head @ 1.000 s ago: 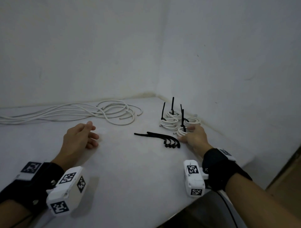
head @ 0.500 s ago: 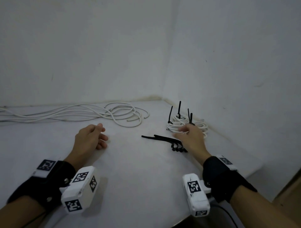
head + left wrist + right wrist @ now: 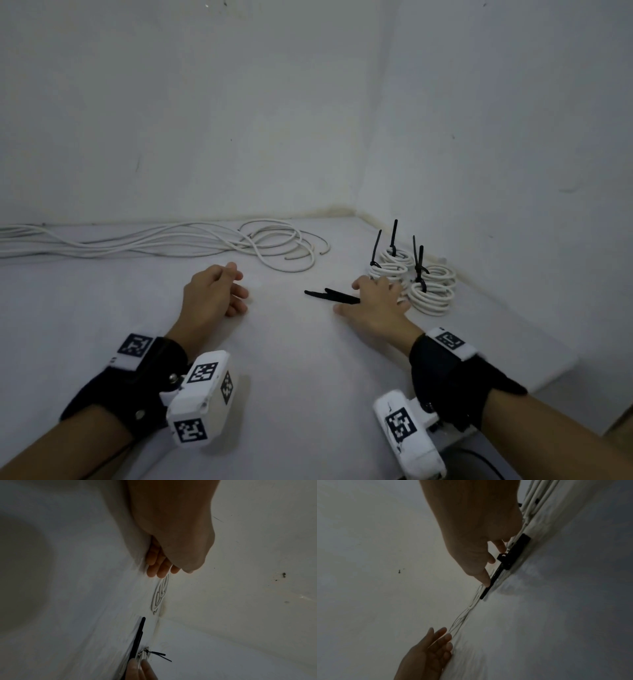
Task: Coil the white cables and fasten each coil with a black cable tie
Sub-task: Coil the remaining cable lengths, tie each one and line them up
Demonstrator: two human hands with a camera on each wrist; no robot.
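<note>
Right hand [image 3: 375, 303] lies flat, fingers spread and relaxed, over the near ends of the loose black cable ties [image 3: 330, 295]; nothing gripped. Left hand [image 3: 214, 294] rests on the white table [image 3: 301, 377], fingers loosely curled, holding nothing. Tied white coils [image 3: 416, 279] sit at 2 o'clock, just beside the right fingers. Uncoiled white cables [image 3: 191, 240] lie at 11 o'clock, along the wall [image 3: 205, 120].

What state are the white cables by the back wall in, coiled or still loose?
Loose. The white cables lie spread along the back wall, ending in slack open loops with no black tie, unlike the tied coils at right.
</note>
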